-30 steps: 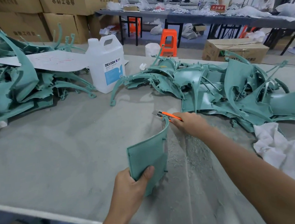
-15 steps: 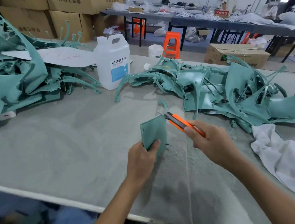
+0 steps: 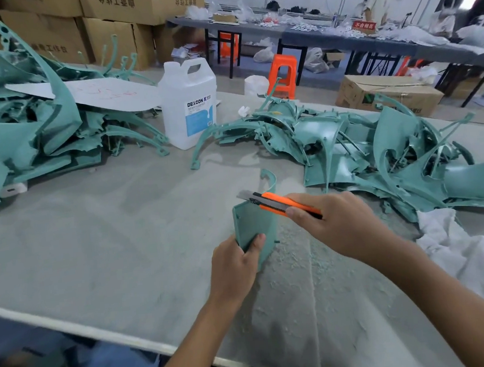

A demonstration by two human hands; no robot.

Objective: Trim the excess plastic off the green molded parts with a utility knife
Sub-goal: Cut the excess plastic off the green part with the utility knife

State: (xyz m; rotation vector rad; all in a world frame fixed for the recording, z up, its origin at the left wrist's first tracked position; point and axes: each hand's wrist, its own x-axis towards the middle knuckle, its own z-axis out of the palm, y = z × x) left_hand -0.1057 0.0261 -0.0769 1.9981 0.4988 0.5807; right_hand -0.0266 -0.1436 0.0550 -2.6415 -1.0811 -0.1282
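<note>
Head view, worktable point(image 3: 95, 252) seen from above and in front.

Left hand point(image 3: 234, 268): gripping the near end of a green part point(image 3: 252, 223), thumb on the inner face, fingers wrapped behind. The part stands on edge on the table, just in front of the person, between two heaps of similar parts. Its far end curves upward into a narrow strip.

Right hand point(image 3: 336, 225): closed round the rear of an orange knife point(image 3: 277, 202). The blade point(image 3: 244, 195) is extended and points left, its tip at the top edge of the held part. Actual contact between blade and plastic cannot be confirmed.

Pale shavings point(image 3: 308, 265) lie scattered on the table surface beneath and to the right of the part.

Right heap point(image 3: 377, 149): tangled green parts, well apart from the hands. Left heap point(image 3: 28, 136): more green parts, with a white sheet point(image 3: 106, 94) lying across the top.

White jug point(image 3: 189, 103), labelled DEXCON, stands upright between the heaps. White cloth point(image 3: 456, 241) lies bunched at the right, touching the right heap.

Cardboard boxes point(image 3: 122, 7) are stacked behind the table.
</note>
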